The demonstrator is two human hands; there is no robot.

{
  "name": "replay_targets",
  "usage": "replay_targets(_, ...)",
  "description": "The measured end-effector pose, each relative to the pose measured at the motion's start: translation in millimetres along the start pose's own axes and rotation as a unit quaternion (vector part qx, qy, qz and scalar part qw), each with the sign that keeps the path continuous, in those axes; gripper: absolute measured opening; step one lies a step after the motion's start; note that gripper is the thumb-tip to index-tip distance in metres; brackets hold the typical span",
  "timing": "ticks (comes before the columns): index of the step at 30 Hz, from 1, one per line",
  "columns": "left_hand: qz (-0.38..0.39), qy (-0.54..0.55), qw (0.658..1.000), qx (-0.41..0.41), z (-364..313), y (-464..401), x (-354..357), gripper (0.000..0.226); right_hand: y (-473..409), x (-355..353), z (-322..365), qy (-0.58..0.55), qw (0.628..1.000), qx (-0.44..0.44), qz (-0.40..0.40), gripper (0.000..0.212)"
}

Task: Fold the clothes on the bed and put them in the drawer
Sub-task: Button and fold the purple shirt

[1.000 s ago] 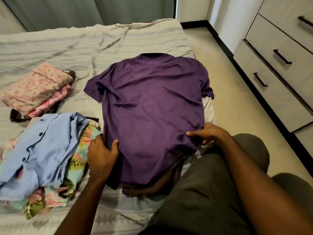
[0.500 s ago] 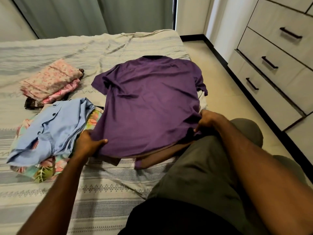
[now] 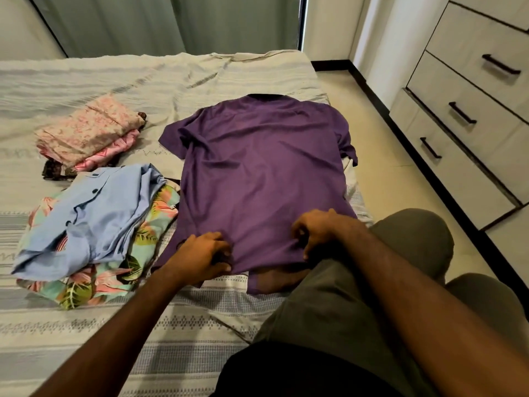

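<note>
In the head view, a purple shirt [image 3: 263, 179] lay back-up on the bed [image 3: 86, 78], collar at 12 o'clock; its front was hidden. The left hand [image 3: 200, 257] pinched the hem at 7 o'clock and the right hand [image 3: 320, 230] gripped it at 5 o'clock, fingertips buried in cloth. A blue shirt [image 3: 86, 219] topped an unfolded floral heap at 9 o'clock; one folded pink stack [image 3: 88, 133] sat at 10 o'clock. Three drawer handles [image 3: 462, 113] showed at 2 o'clock; the person's knee [image 3: 412, 239] blocked the bed's edge.

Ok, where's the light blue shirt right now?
In the head view the light blue shirt lies crumpled on the bed's left side, atop a floral garment, just left of the spread purple shirt.
</note>
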State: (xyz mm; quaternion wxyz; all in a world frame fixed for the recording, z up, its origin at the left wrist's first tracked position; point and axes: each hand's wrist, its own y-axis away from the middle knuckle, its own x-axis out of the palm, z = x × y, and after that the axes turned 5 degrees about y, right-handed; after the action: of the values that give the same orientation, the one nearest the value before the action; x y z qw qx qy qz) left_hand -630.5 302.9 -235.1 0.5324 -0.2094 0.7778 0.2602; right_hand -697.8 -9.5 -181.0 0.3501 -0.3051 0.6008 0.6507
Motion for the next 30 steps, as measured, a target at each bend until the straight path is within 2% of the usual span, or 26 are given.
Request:
replay_targets(2,0.002,0.083,0.996,0.022,4.0,-1.0,0.6,0.023,-10.1,7.5,0.1,-0.005,1.0,-0.005,-0.005,0.03)
replay_targets(4,0.045,0.177,0.982,0.042,6.8,-0.4,-5.0,0.007,-13.7,3.7,-5.1,-0.045,0.998,-0.014,0.03,0.017)
replay_targets(6,0.136,0.262,0.955,0.038,10.9,-2.1,-17.6,0.01,-15.9,-9.7,-7.5,-0.085,0.991,-0.023,0.1,0.014)
replay_targets(8,0.201,0.31,0.929,0.003,18.1,-6.6,-34.6,0.007,-22.4,-26.4,-6.1,-0.081,0.984,-0.034,0.154,0.021)
replay_targets(9,0.189,0.32,0.928,-0.013,22.1,-9.9,-39.9,0.007,-24.7,-31.9,-4.5,-0.075,0.984,-0.037,0.159,0.026)
replay_targets(10,0.133,0.327,0.935,-0.032,27.9,-14.9,-44.6,0.008,-30.6,-39.6,-1.1,-0.069,0.986,-0.041,0.148,0.028)
replay_targets(12,-0.053,0.295,0.949,-0.093,44.6,-28.5,-48.3,0.011,-50.1,-53.9,5.9,-0.046,0.995,-0.051,0.066,0.027)
replay_targets(13,-0.145,0.269,0.943,-0.134,55.3,-37.7,-53.6,0.014,-64.7,-67.1,11.4,-0.031,0.998,-0.059,0.018,0.026)
replay_targets(15,-0.263,0.25,0.908,-0.209,71.6,-57.7,-62.3,0.02,-92.7,-89.3,24.4,-0.018,0.995,-0.08,-0.057,0.026)
replay_targets(17,-0.317,0.288,0.861,-0.275,87.5,-83.4,-70.6,0.025,-115.8,-110.0,39.0,-0.033,0.988,-0.105,-0.108,0.025)
replay_targets(20,-0.356,0.374,0.777,-0.359,116.2,-123.9,-100.2,0.035,-151.9,-143.6,65.8,-0.087,0.972,-0.128,-0.176,0.014)
replay_targets(23,-0.38,0.392,0.727,-0.417,150.5,-165.1,-132.8,0.04,-189.2,-164.4,89.2,-0.132,0.957,-0.117,-0.23,0.016)
replay_targets(25,-0.37,0.442,0.674,-0.463,175.3,-186.1,-140.6,0.045,-204.0,-164.5,104.3,-0.139,0.956,-0.112,-0.234,0.019)
replay_targets(27,-0.333,0.521,0.607,-0.499,206.9,-202.8,-136.7,0.049,-221.8,-158.9,118.4,-0.128,0.963,-0.127,-0.201,0.017)
replay_targets(29,-0.307,0.544,0.588,-0.515,220.3,-212.7,-135.7,0.054,-236.3,-151.5,131.2,-0.105,0.974,-0.129,-0.152,0.017)
replay_targets(30,-0.301,0.527,0.601,-0.521,219.4,-215.7,-139.4,0.054,-243.3,-149.8,136.1,-0.089,0.979,-0.124,-0.138,0.02)
